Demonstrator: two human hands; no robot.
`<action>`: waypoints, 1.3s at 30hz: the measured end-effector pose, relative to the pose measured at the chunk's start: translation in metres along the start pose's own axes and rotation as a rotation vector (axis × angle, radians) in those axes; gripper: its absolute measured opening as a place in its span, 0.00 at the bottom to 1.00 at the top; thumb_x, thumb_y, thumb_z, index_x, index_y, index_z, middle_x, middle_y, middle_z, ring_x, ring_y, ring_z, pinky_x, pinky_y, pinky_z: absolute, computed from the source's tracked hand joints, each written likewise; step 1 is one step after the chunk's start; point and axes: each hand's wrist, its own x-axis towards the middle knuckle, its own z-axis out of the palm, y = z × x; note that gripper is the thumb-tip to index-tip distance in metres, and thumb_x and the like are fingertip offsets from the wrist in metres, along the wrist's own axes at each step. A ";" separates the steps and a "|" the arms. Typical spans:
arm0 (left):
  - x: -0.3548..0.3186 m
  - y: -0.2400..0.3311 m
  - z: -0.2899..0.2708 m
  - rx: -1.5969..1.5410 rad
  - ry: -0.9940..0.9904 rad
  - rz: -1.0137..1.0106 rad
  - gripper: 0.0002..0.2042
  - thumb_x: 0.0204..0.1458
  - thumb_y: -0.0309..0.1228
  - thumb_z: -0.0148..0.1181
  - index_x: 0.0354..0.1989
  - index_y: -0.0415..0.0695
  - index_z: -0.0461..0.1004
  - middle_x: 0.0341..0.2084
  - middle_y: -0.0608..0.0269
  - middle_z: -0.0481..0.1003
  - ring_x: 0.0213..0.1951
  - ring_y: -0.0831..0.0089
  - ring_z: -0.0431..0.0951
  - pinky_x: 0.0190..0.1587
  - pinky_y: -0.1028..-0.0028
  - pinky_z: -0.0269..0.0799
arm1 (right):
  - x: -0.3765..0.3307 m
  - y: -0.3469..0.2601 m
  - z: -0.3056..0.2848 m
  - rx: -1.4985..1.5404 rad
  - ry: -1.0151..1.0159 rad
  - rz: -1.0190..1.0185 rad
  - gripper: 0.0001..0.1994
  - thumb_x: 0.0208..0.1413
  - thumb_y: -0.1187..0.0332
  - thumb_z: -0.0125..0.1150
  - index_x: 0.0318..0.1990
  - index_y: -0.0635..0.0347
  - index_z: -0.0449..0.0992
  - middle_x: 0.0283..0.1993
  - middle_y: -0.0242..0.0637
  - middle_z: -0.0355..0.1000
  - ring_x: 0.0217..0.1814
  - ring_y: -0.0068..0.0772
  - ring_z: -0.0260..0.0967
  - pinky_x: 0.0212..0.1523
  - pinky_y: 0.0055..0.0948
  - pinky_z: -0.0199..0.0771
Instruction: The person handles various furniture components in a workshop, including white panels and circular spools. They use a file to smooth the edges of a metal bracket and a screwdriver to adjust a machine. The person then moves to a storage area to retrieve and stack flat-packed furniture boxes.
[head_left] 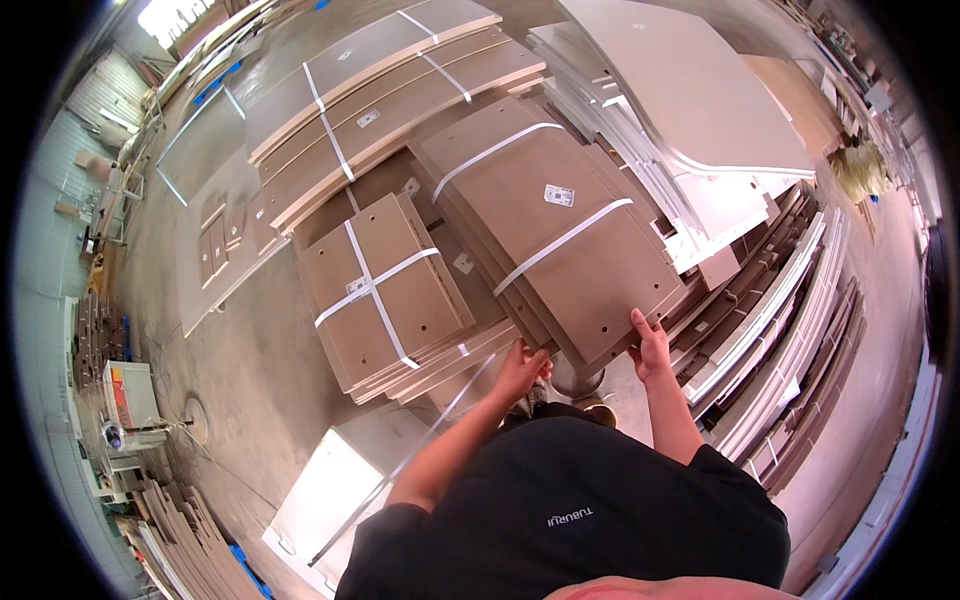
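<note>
A stack of brown panels (560, 240), bound with two white straps and bearing a white label, lies tilted in front of me on other panels. My right hand (650, 348) grips its near right corner, thumb on the top face and fingers at the edge. By the near left corner is my left hand (524, 370), its fingers curled; whether they grip a panel edge is hidden. To the left lies a smaller brown bundle (390, 290) with crossed white straps and drilled holes.
Beyond lie long strapped brown panels (350, 110). A large pale sheet (690, 90) with a curved edge rests at the far right. Long strapped strips (770, 330) are piled on the right. A white box-shaped piece (330, 490) stands near left, and the concrete floor (250, 390) runs beside it.
</note>
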 end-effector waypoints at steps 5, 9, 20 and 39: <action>0.007 0.002 -0.004 -0.028 -0.066 0.063 0.14 0.68 0.35 0.56 0.54 0.41 0.62 0.28 0.59 0.77 0.26 0.71 0.80 0.28 0.75 0.73 | 0.002 0.022 0.023 0.098 0.166 -0.017 0.38 0.60 0.46 0.69 0.67 0.67 0.67 0.62 0.40 0.74 0.62 0.37 0.72 0.62 0.42 0.73; -0.001 -0.005 -0.007 -0.041 -0.024 -0.029 0.14 0.68 0.34 0.56 0.54 0.42 0.62 0.28 0.59 0.77 0.25 0.72 0.79 0.27 0.75 0.73 | -0.012 0.003 0.028 0.096 0.048 0.099 0.35 0.59 0.44 0.69 0.65 0.60 0.70 0.61 0.36 0.74 0.60 0.37 0.73 0.59 0.41 0.77; 0.014 -0.009 -0.006 -0.111 0.086 0.104 0.15 0.68 0.34 0.57 0.58 0.44 0.64 0.27 0.64 0.73 0.27 0.76 0.75 0.26 0.75 0.70 | -0.003 0.023 0.029 0.271 0.035 0.078 0.38 0.55 0.43 0.73 0.64 0.62 0.70 0.60 0.38 0.74 0.58 0.38 0.75 0.59 0.44 0.77; 0.043 0.011 0.012 -0.075 0.001 0.141 0.11 0.68 0.32 0.58 0.51 0.43 0.65 0.28 0.66 0.73 0.29 0.75 0.76 0.32 0.74 0.73 | 0.035 0.004 0.027 0.793 -0.201 0.114 0.31 0.60 0.49 0.66 0.65 0.57 0.71 0.64 0.43 0.73 0.64 0.51 0.71 0.66 0.54 0.70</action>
